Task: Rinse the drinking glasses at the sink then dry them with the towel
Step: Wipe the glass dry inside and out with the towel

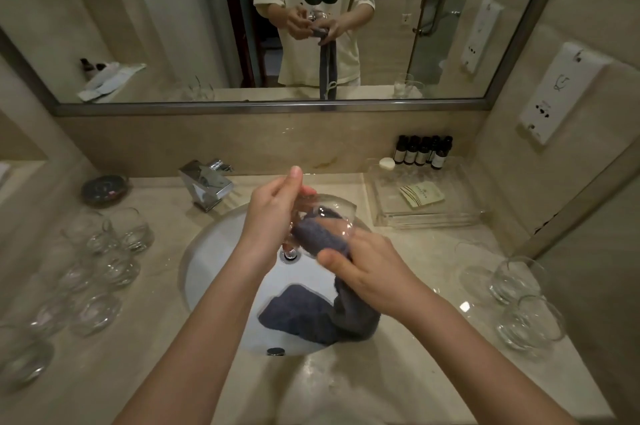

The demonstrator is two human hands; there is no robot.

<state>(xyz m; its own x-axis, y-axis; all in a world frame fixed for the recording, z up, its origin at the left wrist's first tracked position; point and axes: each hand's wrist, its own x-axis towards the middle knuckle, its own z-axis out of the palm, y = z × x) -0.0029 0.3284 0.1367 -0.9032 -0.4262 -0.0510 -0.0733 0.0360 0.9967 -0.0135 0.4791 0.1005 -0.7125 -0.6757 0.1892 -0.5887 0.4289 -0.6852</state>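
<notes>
Above the white sink [214, 262], my left hand [273, 213] grips a clear drinking glass [337, 208] tilted on its side. My right hand [367, 268] holds a dark grey towel [322, 237] bunched up and pushed into the glass's mouth. The towel's loose end hangs down into the basin. Several glasses [128, 229] stand on the counter to the left of the sink. Three more glasses [519, 279] stand on the counter at the right.
A chrome faucet [207, 184] sits behind the sink at the left. A clear tray [426, 199] with small dark bottles [422, 151] and a sachet is at the back right. A dark soap dish [105, 189] lies at the back left. A mirror hangs above.
</notes>
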